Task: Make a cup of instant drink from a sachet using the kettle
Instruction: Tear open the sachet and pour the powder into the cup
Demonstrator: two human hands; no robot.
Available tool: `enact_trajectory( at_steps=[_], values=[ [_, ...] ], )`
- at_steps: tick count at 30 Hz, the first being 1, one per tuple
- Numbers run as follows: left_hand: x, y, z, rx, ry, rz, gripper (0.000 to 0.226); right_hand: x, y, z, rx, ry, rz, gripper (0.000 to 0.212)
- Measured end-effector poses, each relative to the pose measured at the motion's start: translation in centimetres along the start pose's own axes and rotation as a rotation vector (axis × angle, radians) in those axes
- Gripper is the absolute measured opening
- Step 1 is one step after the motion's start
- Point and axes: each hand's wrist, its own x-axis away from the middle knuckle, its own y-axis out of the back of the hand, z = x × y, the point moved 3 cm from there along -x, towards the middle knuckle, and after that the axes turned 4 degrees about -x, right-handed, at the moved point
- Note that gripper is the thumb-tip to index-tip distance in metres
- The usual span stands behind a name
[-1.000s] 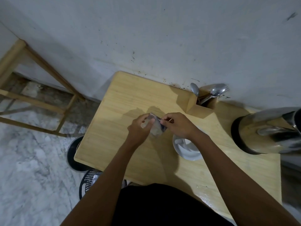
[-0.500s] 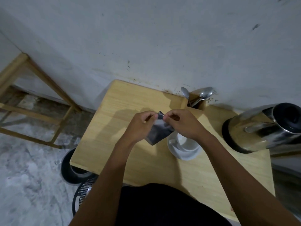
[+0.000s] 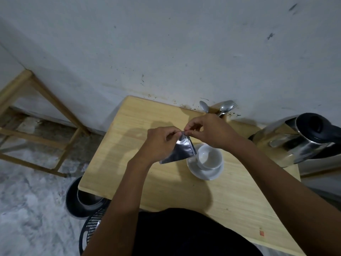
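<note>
Wooden frame, far left, standing on the marbled floor against the wall; dark round bin and black perforated basket on the floor below the table's near-left corner; light wooden table, its far edge at the wall.
Left hand, raised over the table, thumb and fingers pinched closed on the top corner of the sachet; sachet silver, hanging slantwise from that corner, just left of the cup; right hand, fingertips pinched tight on the same top corner, touching the left.
White cup, empty, upright on a white saucer, below the right hand; spoons upright in a wooden holder at the wall; steel kettle, black-topped, far right.
</note>
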Motion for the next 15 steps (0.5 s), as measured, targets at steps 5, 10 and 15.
enact_trajectory(
  at_steps=[5,10,15],
  values=[
    [0.2,0.2,-0.8,0.016,-0.017,-0.063,0.016,0.0,0.5,0.9,0.032,0.018,-0.003,0.008],
    [0.3,0.3,-1.3,0.057,-0.023,-0.106,0.018,0.1,1.1,1.7,0.051,0.037,-0.038,0.009],
    [0.3,0.4,-1.6,0.053,-0.058,-0.118,0.024,0.1,1.2,2.2,0.076,0.07,-0.011,0.01]
  ],
)
